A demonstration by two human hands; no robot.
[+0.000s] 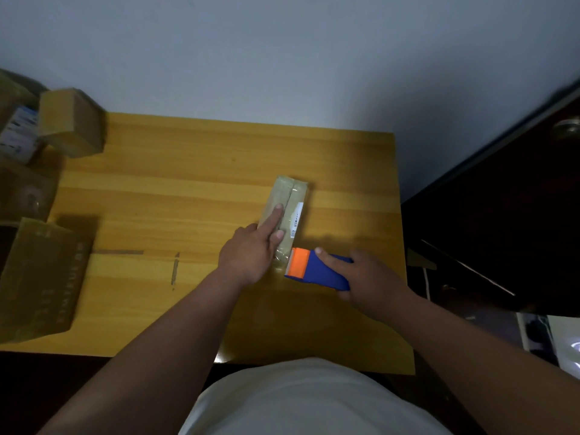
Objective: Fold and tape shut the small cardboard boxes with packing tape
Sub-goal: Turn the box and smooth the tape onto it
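Note:
A small, narrow cardboard box (290, 204) lies on the wooden table (188, 189), its top flaps closed with a seam down the middle and a white label on its right side. My left hand (254, 249) presses down on the box top with straight fingers. My right hand (367, 277) grips a blue tape dispenser (320, 270). The dispenser's orange cutter end sits against the near end of the box, where clear tape shows.
A closed cardboard box (72, 122) stands at the table's far left corner beside other packages (17, 133). A larger open carton (40, 277) sits at the left edge. Tape scraps (174, 271) stick to the tabletop. A dark door (502, 199) is at the right.

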